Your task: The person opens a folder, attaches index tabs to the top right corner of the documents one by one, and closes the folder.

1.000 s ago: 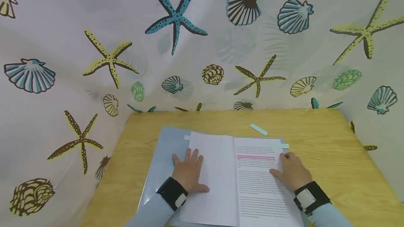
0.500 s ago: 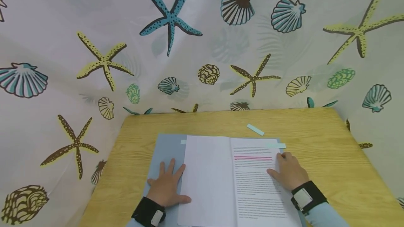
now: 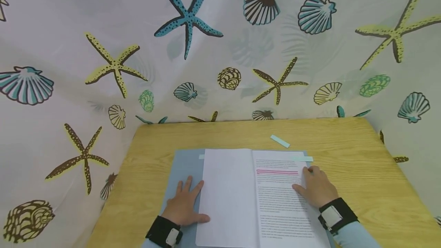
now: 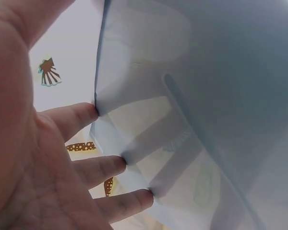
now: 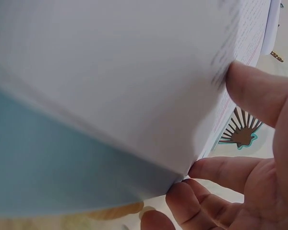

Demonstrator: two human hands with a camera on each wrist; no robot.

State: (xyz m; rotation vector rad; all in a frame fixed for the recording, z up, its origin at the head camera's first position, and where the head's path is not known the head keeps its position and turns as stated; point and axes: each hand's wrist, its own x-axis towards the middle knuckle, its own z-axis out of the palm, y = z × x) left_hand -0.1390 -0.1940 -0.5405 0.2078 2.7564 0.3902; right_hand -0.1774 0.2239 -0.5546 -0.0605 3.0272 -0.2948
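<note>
A blue-grey folder point(image 3: 187, 165) lies open on the wooden table, with white sheets inside. Its blank left page point(image 3: 227, 198) faces a printed right page point(image 3: 282, 208) that carries pink highlighted lines point(image 3: 277, 172) near the top. My left hand point(image 3: 184, 206) rests with spread fingers on the folder's left cover, thumb reaching onto the blank page. At the right edge, my right hand point(image 3: 317, 186) holds the printed page, thumb on the print and fingers curled at the edge. In the right wrist view, its index fingertip point(image 5: 198, 168) meets the page corner.
A pale blue sticky strip point(image 3: 304, 159) sticks out past the printed page's upper right edge. Another tab point(image 3: 201, 157) shows by the blank page's top. One loose strip point(image 3: 280, 141) lies behind the folder. A shell-and-starfish patterned curtain point(image 3: 213, 49) surrounds the table point(image 3: 372, 156).
My left hand has slid left and toward me, from the blank page onto the folder's left cover. The right hand stays at the printed page's edge.
</note>
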